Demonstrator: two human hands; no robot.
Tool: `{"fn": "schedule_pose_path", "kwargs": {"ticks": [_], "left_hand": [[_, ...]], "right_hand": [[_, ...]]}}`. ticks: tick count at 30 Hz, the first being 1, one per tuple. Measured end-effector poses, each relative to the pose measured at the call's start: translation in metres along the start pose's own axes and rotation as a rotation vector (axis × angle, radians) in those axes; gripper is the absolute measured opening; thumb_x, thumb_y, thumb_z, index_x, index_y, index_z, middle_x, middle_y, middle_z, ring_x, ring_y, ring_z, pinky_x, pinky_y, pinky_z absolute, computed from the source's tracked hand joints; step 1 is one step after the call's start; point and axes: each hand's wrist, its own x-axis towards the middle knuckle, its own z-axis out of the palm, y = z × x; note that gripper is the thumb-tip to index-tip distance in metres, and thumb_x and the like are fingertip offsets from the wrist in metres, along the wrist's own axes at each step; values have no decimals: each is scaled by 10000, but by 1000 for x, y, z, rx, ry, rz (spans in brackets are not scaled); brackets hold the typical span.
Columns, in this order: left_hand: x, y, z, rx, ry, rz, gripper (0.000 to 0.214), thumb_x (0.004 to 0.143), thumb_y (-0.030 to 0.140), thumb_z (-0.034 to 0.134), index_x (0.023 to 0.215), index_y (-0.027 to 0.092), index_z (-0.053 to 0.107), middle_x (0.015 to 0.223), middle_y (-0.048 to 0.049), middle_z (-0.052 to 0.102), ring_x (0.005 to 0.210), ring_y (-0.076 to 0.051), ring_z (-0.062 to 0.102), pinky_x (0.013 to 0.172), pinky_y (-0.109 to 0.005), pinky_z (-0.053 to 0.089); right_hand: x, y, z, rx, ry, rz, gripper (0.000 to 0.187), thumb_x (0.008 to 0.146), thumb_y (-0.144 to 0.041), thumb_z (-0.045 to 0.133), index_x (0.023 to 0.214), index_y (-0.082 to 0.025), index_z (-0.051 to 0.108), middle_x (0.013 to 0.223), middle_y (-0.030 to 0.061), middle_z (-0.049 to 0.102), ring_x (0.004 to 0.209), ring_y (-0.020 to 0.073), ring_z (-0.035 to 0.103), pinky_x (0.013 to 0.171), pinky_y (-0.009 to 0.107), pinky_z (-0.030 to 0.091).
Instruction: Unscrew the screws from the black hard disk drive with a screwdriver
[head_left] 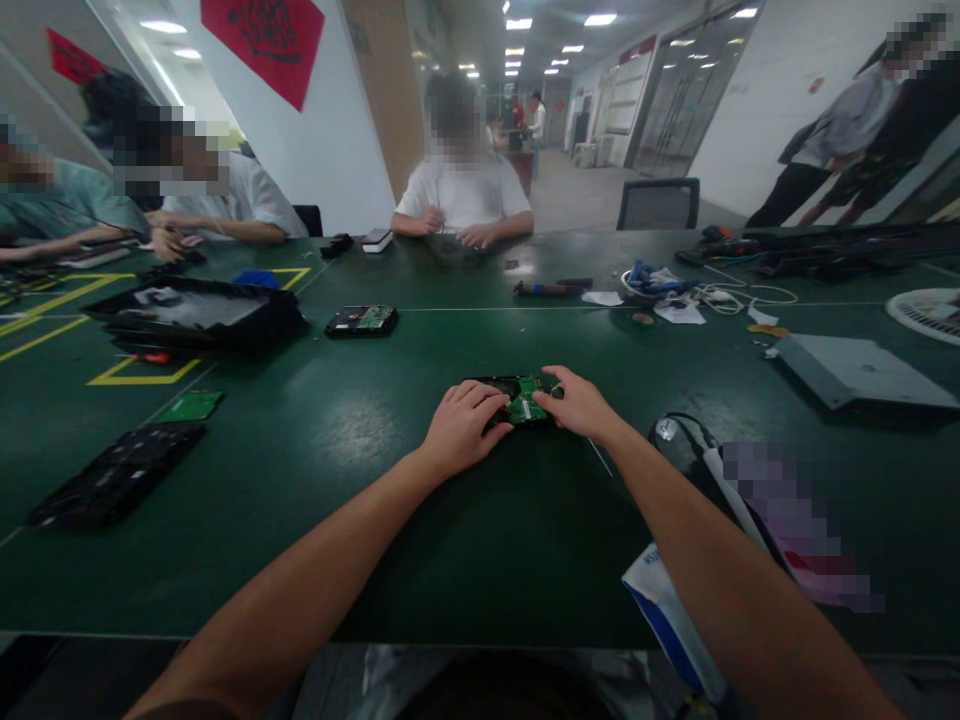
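Note:
A black hard drive with a green circuit board point(523, 398) lies flat on the dark green table point(480, 520) in front of me. My left hand point(461, 428) rests on its near left side, fingers curled over the edge. My right hand point(576, 402) grips its right end, fingers bent down on the board. Both forearms reach in from the bottom edge. Part of the drive is hidden under my fingers.
Another hard drive point(361, 320) lies further back; a loose green board point(190, 405), a black panel point(118, 475) and a black tray point(196, 315) sit left. A grey box point(862, 372), cables point(720, 292) and a screwdriver point(547, 289) lie right. People sit across the table.

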Motion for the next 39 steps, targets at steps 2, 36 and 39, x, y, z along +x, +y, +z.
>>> {"fn": "schedule_pose_path", "kwargs": {"ticks": [2,36,39], "left_hand": [[0,1,-1,5,-7,-20,391,930,398,678,1269,204,648,1273,-103,675,1179,-305,568,974,-485,477],[3,-3,2,-80,100,4,206,1012,361,578,942,191,670,1030,-86,695,1001,-242,585,886,-415,481],[3,-4,3,-66,76,18,177,1019,319,563,1009,200,693,1062,-90,702,1036,-248,590,905,-423,481]], "right_hand": [[2,2,1,-78,28,-34,581,969,-381,644,1494,-177,501,1019,117,747,770,213,723,743,340,558],[6,5,1,-357,49,-158,608,941,-489,663,1416,-125,550,1270,190,705,1132,338,689,958,429,524],[7,6,1,-360,44,-173,532,947,-490,659,1346,-143,609,1246,167,721,1108,319,696,937,403,524]]}}
